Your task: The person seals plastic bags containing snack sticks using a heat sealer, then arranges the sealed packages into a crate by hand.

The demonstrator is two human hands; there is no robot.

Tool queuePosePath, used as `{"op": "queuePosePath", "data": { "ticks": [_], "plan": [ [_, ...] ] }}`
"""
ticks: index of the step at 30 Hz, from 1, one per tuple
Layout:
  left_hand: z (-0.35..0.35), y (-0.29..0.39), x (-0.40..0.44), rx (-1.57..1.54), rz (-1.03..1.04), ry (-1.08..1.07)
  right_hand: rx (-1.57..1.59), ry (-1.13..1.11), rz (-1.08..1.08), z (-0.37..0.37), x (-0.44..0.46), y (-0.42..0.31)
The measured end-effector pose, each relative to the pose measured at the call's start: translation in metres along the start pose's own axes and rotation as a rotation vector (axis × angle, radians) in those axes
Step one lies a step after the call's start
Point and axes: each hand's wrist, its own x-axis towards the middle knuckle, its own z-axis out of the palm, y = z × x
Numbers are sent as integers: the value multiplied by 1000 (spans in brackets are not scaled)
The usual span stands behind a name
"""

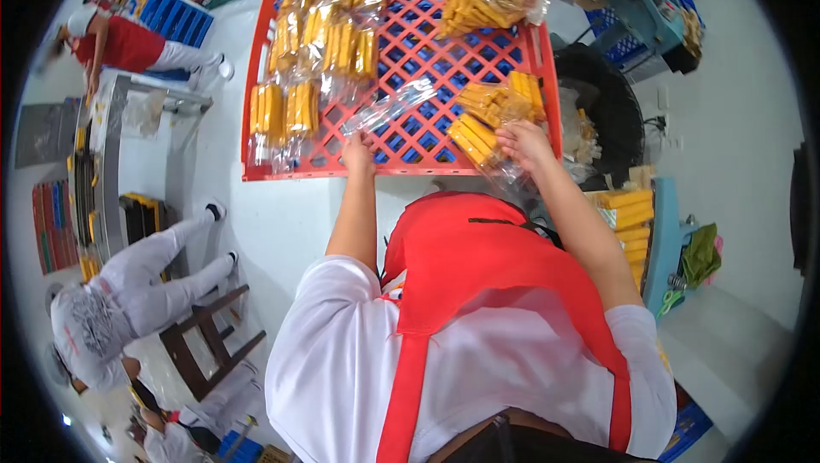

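Note:
A red lattice crate [401, 155] lies in front of me, with blue showing through its holes. My left hand [359, 154] is closed at its near edge, pinching one end of a flat clear plastic bag [391, 108] that reaches across the lattice. My right hand [523, 143] is closed on a clear pack of yellow sticks [472, 140] at the crate's near right. Just beyond it lie a loose yellow stick bundle [491, 104] and an upright pack [527, 94]. Filled packs [337, 40] stand in rows on the left side. A larger bag of yellow pieces [485, 0] lies at the far right.
To the right stand a black round bin [611, 113] with plastic in it, a blue machine [653, 10] and stacked yellow packs [630, 219]. At the left are a metal table [162, 138], a wooden stool [209, 339] and co-workers in white [128, 292] and red [128, 43].

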Motion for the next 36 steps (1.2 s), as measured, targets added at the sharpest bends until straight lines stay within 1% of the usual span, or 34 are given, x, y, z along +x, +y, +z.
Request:
{"op": "queuePosePath", "data": {
  "ticks": [1, 3, 5, 6, 8, 9, 11, 12, 15, 16, 17, 18, 19, 20, 21, 22, 23, 24, 25, 26, 27, 28, 29, 30, 31, 32, 33, 34, 35, 36],
  "plan": [
    [-11, 3, 4, -7, 2, 19, -20, 33, 12, 0, 1, 0],
    [-36, 20, 19, 100, 186, 181, -21, 42, 28, 3, -1, 1],
    [-71, 25, 52, 59, 216, 319, -11, 56, 51, 7, -7, 1],
    [-77, 33, 61, 59, 208, 323, -16, 60, 57, 8, -8, 2],
    [-84, 48, 75, -189, 100, 606, -53, 18, 111, 8, -9, 4],
    [-94, 53, 85, -190, 93, 605, -55, 24, 112, 7, -9, 5],
    [-110, 56, 101, -293, -145, 422, -77, 18, 128, 4, -8, 7],
    [-108, 58, 99, -356, -139, 343, -76, 24, 128, 4, -11, 5],
    [-102, 56, 101, -371, -96, 300, -97, 16, 160, 4, -20, -2],
    [-98, 57, 100, -369, -99, 295, -129, -62, 190, 3, -24, -4],
    [-93, 60, 100, -261, -13, 346, -162, -142, 218, 2, -29, -8],
    [-83, 69, 93, -153, 74, 396, -161, -141, 213, 1, -35, -13],
    [-71, 84, 80, -154, 77, 389, -208, -220, 225, 0, -43, -20],
    [-55, 107, 60, 360, 451, 260, -254, -299, 235, -2, -49, -27],
    [-38, 131, 38, 873, 816, 107, -250, -296, 227, -3, -53, -36],
    [-21, 154, 18, 869, 823, 101, -251, -354, 180, -4, -57, -45],
    [-4, 177, -3, 1068, 779, -111, -253, -414, 134, -5, -61, -52],
    [13, 199, -27, 1261, 725, -327, -249, -413, 127, -4, -62, -60],
    [32, 221, -54, 1262, 735, -331, -255, -408, 21, 1, -60, -69],
    [52, 241, -84, 1205, 681, -499, -258, -401, -88, 6, -60, -75],
    [70, 256, -108, 1143, 624, -666, -250, -396, -101, 14, -62, -80],
    [83, 268, -126, 1142, 639, -677, -195, -417, -197, 26, -64, -84],
    [96, 277, -141, 1116, 732, -809, -143, -437, -294, 35, -67, -88],
    [107, 281, -153, 1084, 824, -941, -142, -429, -312, 41, -65, -84],
    [120, 284, -162, 1077, 843, -951, -15, -646, -263, 45, -60, -77],
    [135, 285, -168, 966, 845, -1003, 111, -863, -209, 47, -58, -73],
    [147, 284, -172, 855, 844, -1053, 104, -860, -230, 48, -68, -72],
    [160, 283, -173, 933, 886, -986, 299, -1000, -193, 49, -82, -69],
    [174, 275, -178, 925, 904, -990, 496, -1138, -149, 51, -95, -68],
    [187, 262, -182, 689, 882, -933, 521, -1184, -171, 53, -106, -75]
  ]
}}
